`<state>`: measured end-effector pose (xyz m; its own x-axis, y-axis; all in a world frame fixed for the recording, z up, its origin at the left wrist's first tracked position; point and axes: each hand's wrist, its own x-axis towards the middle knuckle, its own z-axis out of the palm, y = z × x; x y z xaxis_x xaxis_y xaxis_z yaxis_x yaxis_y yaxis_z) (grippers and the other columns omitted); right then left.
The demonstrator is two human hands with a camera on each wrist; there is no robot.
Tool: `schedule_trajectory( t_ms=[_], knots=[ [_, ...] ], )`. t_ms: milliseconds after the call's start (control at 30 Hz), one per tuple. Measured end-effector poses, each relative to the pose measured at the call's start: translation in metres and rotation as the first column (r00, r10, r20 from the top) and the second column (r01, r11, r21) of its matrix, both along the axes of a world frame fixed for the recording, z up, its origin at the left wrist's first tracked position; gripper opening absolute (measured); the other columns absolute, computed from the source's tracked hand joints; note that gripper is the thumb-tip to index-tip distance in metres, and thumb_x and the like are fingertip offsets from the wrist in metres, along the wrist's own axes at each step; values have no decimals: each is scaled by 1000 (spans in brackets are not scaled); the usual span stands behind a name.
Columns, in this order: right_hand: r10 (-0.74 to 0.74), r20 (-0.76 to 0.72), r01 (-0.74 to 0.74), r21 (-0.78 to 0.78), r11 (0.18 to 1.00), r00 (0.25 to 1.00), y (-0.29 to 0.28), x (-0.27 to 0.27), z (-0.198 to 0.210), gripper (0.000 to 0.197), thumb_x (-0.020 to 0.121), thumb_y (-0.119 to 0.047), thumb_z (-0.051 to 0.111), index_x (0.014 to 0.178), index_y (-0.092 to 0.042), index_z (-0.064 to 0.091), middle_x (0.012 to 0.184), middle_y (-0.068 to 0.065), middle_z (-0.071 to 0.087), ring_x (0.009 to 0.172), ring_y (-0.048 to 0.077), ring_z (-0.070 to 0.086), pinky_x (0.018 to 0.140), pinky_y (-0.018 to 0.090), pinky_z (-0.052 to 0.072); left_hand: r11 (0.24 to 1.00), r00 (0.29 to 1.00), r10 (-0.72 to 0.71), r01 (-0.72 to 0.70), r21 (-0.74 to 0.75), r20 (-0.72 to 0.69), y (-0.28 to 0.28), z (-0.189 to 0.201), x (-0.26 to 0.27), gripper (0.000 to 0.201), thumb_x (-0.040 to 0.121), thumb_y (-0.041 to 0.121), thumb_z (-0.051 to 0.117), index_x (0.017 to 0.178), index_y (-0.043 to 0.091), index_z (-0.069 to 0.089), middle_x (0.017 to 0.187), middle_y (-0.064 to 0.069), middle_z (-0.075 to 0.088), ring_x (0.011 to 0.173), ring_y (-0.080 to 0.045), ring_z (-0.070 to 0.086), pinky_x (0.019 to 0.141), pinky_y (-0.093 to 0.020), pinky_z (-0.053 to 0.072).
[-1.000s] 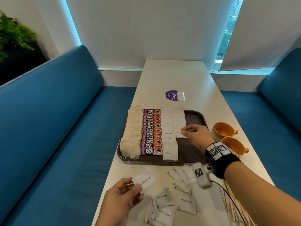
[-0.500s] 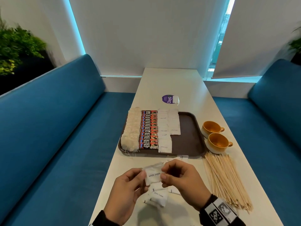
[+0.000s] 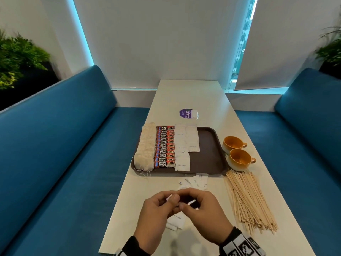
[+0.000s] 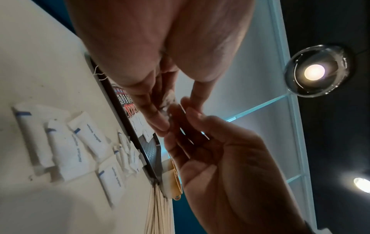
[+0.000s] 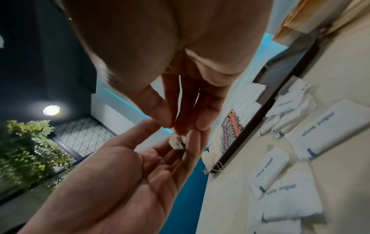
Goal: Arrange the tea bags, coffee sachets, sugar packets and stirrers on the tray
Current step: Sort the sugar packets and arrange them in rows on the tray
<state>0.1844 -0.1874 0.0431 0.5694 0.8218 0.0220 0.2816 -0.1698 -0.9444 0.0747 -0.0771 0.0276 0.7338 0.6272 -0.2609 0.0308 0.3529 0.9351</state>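
Note:
Both hands meet above the near end of the table, the left hand and the right hand each pinching one white sugar packet between them. The packet is mostly hidden by the fingers. The brown tray holds a column of tea bags, a column of coffee sachets and two columns of sugar packets. Loose sugar packets lie just before the tray, with more under the hands. A heap of wooden stirrers lies on the table to the right.
Two orange cups stand right of the tray. A purple sticker sits beyond it. Blue benches flank the narrow white table. The right half of the tray is bare.
The right hand left the tray's sugar column and came back to the left hand. Both hands now pinch the packet that the left hand held alone, and it has turned edge-on.

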Motion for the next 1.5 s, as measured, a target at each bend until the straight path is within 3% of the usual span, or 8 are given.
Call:
schedule_trajectory(
  t_ms=[167, 300, 500, 900, 1033, 1167, 1367, 1500],
  knots=[
    [-186, -27, 187, 40, 981, 982, -4, 15, -5, 30, 84, -3, 75, 84, -34, 76, 92, -11, 71, 76, 12, 64, 72, 25, 57, 987, 998, 67, -68, -145, -10, 12, -3, -1, 17, 96, 2, 63, 110, -4, 68, 100, -26, 75, 90, -41, 75, 72, -33, 63],
    [-102, -223, 124, 85, 989, 969, -5, 21, -5, 22, 81, 1, 80, 89, -19, 76, 91, 2, 74, 76, 24, 70, 73, 35, 62, 990, 999, 46, -45, -130, 8, 15, -4, 1, 26, 94, 1, 66, 116, -2, 54, 98, -28, 75, 86, -40, 75, 70, -33, 62],
    [-131, -197, 143, 48, 989, 972, -5, 27, -10, 32, 80, 7, 78, 93, -22, 83, 86, 0, 77, 70, 21, 69, 69, 30, 60, 994, 997, 78, -77, -76, 7, 19, -11, 8, 22, 77, 23, 77, 87, 4, 74, 82, -20, 60, 70, -27, 45, 65, -34, 47],
    [-215, -377, 265, 85, 961, 901, 7, 45, -35, 41, 79, 11, 78, 105, -21, 81, 93, 7, 78, 73, 31, 73, 72, 33, 61, 988, 998, 66, -68, -135, -14, 37, -32, 24, 24, 84, -10, 72, 103, 3, 78, 109, -29, 70, 80, -29, 67, 71, -34, 58],
    [-212, -373, 235, 16, 972, 903, 14, 59, -38, 38, 80, 9, 79, 105, -20, 80, 90, 9, 78, 76, 33, 75, 78, 36, 62, 998, 998, 29, -31, -54, -51, 46, -39, 32, 38, 80, -16, 73, 108, 11, 77, 102, -20, 75, 87, -34, 72, 77, -41, 58],
    [-251, -301, 264, -1, 965, 920, 27, 91, -28, 37, 82, 5, 78, 108, -21, 78, 93, 6, 79, 78, 26, 76, 79, 31, 62, 998, 987, 51, -46, 37, -155, 59, -49, 34, 43, 81, -11, 76, 111, 20, 73, 101, -8, 77, 87, -28, 73, 74, -32, 56],
    [-435, -421, 453, -62, 889, 796, 76, 189, -44, 30, 86, 0, 77, 111, -15, 77, 105, 6, 76, 88, 21, 78, 85, 35, 62, 916, 878, -79, 251, 313, -473, 69, -65, 23, 37, 74, 12, 86, 99, 35, 73, 97, 1, 65, 66, -6, 48, 68, -15, 46],
    [-464, -408, 436, -165, 885, 786, 110, 234, -69, 25, 84, 5, 78, 101, -14, 79, 105, 13, 75, 85, 24, 78, 86, 37, 62, 764, 725, -191, 533, 364, -662, 67, -66, 20, 47, 58, 36, 84, 100, 46, 64, 104, 10, 51, 97, -3, 51, 79, -11, 39]
  ],
)
